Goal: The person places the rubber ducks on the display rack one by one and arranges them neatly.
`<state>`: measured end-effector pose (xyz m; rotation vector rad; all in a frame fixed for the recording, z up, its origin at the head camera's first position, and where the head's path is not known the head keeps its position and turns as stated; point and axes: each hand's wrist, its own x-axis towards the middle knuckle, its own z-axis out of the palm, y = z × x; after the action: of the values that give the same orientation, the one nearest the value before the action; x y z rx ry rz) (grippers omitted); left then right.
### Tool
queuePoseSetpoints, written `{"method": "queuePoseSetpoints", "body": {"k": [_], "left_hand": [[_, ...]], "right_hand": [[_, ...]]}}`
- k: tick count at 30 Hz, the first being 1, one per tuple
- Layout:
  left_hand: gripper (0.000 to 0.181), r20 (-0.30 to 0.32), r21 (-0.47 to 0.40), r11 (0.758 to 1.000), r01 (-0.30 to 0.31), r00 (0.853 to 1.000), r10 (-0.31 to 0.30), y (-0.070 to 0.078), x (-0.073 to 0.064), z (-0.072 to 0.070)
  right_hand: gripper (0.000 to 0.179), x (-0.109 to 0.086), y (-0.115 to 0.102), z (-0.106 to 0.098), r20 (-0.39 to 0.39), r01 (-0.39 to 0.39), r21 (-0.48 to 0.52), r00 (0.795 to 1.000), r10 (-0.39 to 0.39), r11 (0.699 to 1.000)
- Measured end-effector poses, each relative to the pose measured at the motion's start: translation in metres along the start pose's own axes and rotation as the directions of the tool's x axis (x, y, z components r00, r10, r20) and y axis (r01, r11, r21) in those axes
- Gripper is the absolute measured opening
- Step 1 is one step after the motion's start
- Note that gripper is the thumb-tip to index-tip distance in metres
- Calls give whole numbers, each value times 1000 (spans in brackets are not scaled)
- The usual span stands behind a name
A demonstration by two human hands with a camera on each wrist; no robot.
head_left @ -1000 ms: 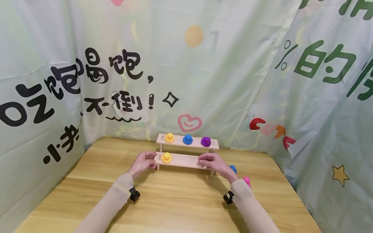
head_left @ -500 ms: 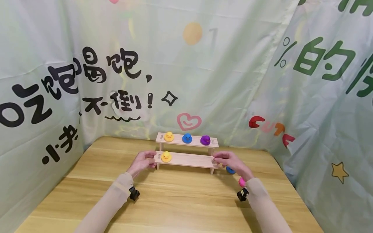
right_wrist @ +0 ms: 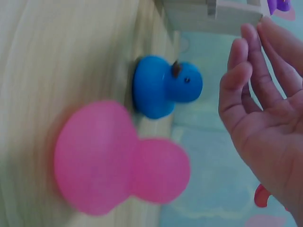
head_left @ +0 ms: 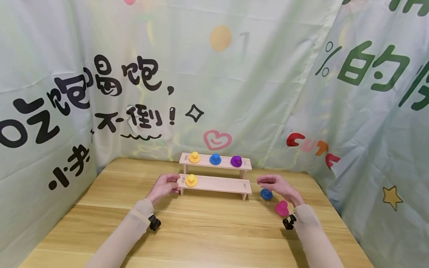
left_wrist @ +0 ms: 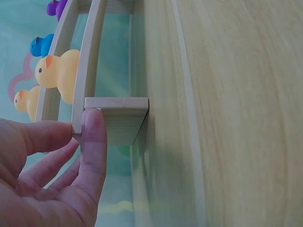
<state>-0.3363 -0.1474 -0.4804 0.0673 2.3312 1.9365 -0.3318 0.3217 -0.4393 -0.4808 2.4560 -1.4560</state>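
Left fingers point(left_wrist: 93, 149) on front shelf point(head_left: 219, 185) edge, open room beside 1 yellow duck point(head_left: 191, 181)

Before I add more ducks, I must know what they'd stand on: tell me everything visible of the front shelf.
The front shelf is a long, narrow, pale, wooden-looking plank on short legs, marked near both ends. It stands upright on the table before the rear shelf. The left hand pinches its left end, near which a yellow duck sits.

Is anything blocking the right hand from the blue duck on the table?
Nothing visible. The right hand hovers above that blue duck with only air between; the pink duck sits off to one side.
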Motion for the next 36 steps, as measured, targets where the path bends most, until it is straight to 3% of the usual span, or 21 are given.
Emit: {"method": "queuePoseSetpoints", "body": {"k": [4, 9, 19, 27, 36], "left_hand": [[40, 3, -1, 1000, 1, 1000, -1, 2, -1, 1], [39, 10, -7, 1000, 1, 1000, -1, 3, -2, 1], [39, -1, -7, 1000, 13, 1000, -13, 3, -1, 5], [40, -7, -5, 1000, 12, 1000, -12, 5, -1, 5], [39, 7, -1, 1000, -1, 1000, 1, 10, -8, 0]], "right_hand": [[44, -3, 7, -6, -29, -34, -74, 999, 31, 997], [46, -7, 18, -12, -70, -56, -92, 996, 50, 994], [44, -9, 38, -10, -80, -134, -145, 989, 123, 980], [44, -4, 39, -8, -105, -175, -192, 982, 157, 966], [41, -1, 32, -1, -125, -160, -211, 983, 136, 964]]}}
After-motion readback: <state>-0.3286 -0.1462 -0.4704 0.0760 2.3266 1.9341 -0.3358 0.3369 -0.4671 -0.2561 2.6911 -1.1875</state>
